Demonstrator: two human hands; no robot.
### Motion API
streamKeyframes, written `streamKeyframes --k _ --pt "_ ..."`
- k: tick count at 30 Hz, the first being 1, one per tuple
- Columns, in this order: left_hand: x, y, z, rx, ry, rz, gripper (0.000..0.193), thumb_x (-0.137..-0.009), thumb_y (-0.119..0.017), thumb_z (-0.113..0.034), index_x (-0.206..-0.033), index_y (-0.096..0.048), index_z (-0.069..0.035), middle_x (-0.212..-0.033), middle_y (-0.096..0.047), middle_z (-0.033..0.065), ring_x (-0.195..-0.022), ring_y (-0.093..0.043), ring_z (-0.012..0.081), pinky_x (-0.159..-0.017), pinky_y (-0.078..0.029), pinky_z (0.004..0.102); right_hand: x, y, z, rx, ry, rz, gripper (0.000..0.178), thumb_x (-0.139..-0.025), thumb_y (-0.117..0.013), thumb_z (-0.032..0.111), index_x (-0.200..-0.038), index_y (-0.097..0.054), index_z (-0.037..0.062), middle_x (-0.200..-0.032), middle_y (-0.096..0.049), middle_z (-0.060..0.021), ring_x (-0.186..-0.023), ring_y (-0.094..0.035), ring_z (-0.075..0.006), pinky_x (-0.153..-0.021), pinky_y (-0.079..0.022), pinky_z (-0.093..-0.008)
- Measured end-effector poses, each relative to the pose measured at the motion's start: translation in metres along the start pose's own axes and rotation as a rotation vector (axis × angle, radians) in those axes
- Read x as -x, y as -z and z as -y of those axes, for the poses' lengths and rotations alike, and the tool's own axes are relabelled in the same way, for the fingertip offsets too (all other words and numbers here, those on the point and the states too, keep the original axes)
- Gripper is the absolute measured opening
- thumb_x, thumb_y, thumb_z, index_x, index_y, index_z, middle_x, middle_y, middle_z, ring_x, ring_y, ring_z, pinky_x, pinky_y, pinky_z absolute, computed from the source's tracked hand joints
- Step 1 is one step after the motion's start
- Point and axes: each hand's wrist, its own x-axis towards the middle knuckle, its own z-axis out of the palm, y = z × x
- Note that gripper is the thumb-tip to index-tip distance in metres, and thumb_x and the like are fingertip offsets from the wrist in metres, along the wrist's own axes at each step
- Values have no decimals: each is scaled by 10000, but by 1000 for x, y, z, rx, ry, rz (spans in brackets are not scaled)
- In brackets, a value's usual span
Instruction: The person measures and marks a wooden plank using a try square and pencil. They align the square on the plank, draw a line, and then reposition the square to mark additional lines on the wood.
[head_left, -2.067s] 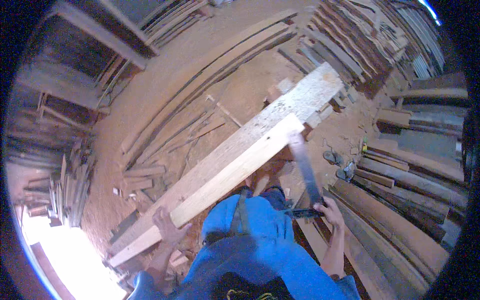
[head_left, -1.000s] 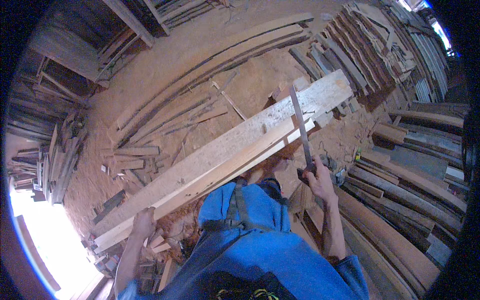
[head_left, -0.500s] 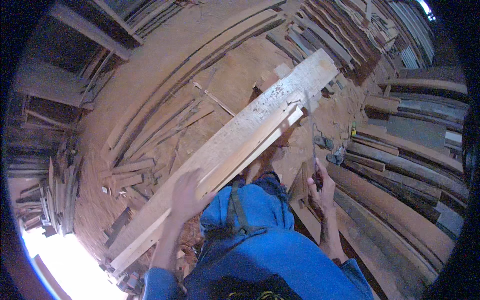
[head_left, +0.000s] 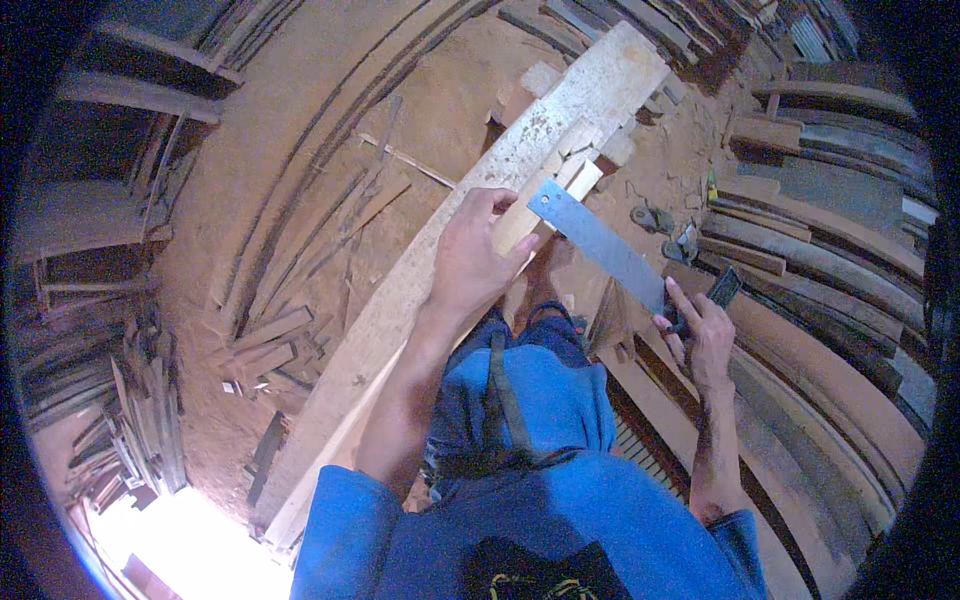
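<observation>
Left hand moved up plank, now gripping its edge to steady it | right hand clasps square by stock, blade angled toward plank | wood scraps around

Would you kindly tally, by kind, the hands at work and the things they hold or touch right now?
Hands: 2, the left hand and the right hand
Long pale planks: 1, the plank under the left hand
Try squares: 1, the metal square held in the right hand
Total: 4
</observation>
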Motion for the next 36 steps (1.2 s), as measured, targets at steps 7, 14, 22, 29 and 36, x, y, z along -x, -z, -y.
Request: streamKeyframes --k 7,14,22,29,36 --pt "1 3 -1 -30 -77 -46 500 -765 -838 -184 -1188 -618 -35 -1156 -640 140 -1061 -644 301 -946 -514 403 -6 -1 2 -21 36 -29 617 -877 -748 348 -1457 -571 235 -864 -598 -157 -756 -597 -342 -676 -496 -442" --pt "-1 2 3 10 -3 -19 547 -746 -882 -235 -1218 -652 -78 -1184 -670 112 -1066 -633 274 -934 -510 388 -8 -4 4 -34 25 22 638 -872 -745 359 -1468 -559 233 -881 -590 -153 -774 -596 -346 -686 -499 -449" --pt "-1 3 1 20 -79 -44 452 -780 -834 -179 -1159 -650 -16 -1146 -660 156 -1060 -659 322 -937 -525 401 -8 -7 6 -33 18 16 647 -867 -751 357 -1472 -554 237 -890 -594 -145 -777 -592 -347 -694 -498 -454" --pt "-2 1 1 18 -28 0 451 -784 -833 -182 -1159 -646 -15 -1159 -657 161 -1095 -644 339 -968 -505 416 -6 -15 3 -34 -27 27 643 -841 -773 333 -1451 -579 261 -914 -622 -116 -796 -611 -328 -698 -508 -450" --pt "-2 3 0 -45 -93 -12 436 -803 -818 -198 -1161 -641 -24 -1154 -650 163 -1107 -635 344 -976 -498 420 -8 -16 9 -81 -51 -2 581 -857 -775 316 -1412 -617 242 -953 -663 -120 -818 -641 -328 -720 -524 -440"
